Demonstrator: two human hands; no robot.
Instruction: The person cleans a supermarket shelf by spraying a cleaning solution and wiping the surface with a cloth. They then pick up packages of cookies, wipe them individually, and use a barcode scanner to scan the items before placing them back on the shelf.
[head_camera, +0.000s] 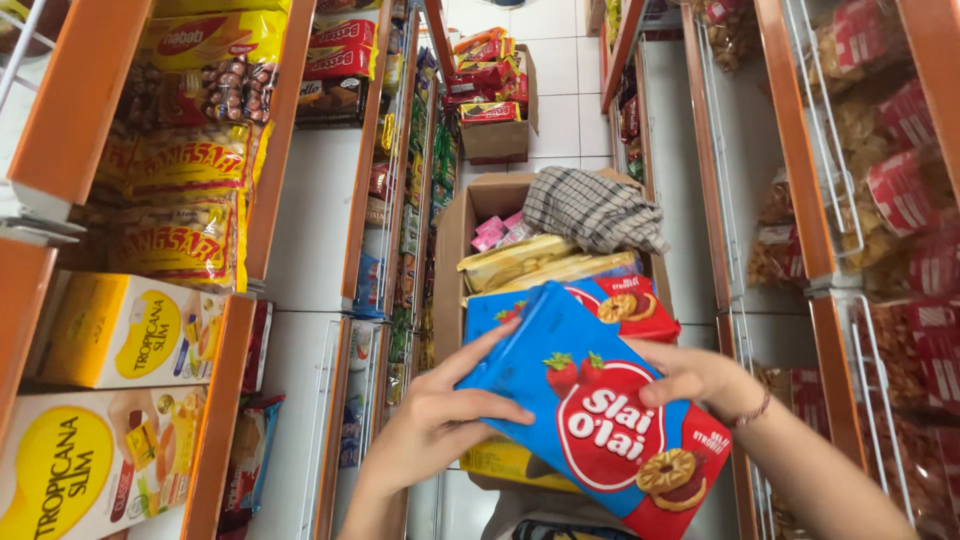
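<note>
Both hands were on the blue and red plastic biscuit packet (590, 400), held up in the near middle of the aisle, tilted so its far end pointed up-left and its near end dropped toward the lower right. The left hand (440, 420) gripped the packet's left edge, fingers (490, 345) spread along the top face and thumb pressed flat on the front. The right hand (695, 378) clamped the right edge, fingers curled over the side, a thin bracelet at the wrist. Just beyond the packet sat an open brown cardboard box (452, 240) on the floor, with a second blue and red biscuit packet (625, 305) lying on top of the load, touching or nearly touching the held one. Behind that lay yellow flat packets (520, 262), some small pink packets (498, 232), and a grey checked cloth (595, 210) draped over the box's far right corner. Farther down the aisle stood another cardboard box piled with red packets (495, 90) on the white tiled floor (560, 60). On the left, orange-edged shelves (265, 150) carried yellow bags and yellow cartons (120, 330); on the right, wire-fronted shelves (820, 200) held clear bags of snacks.
</note>
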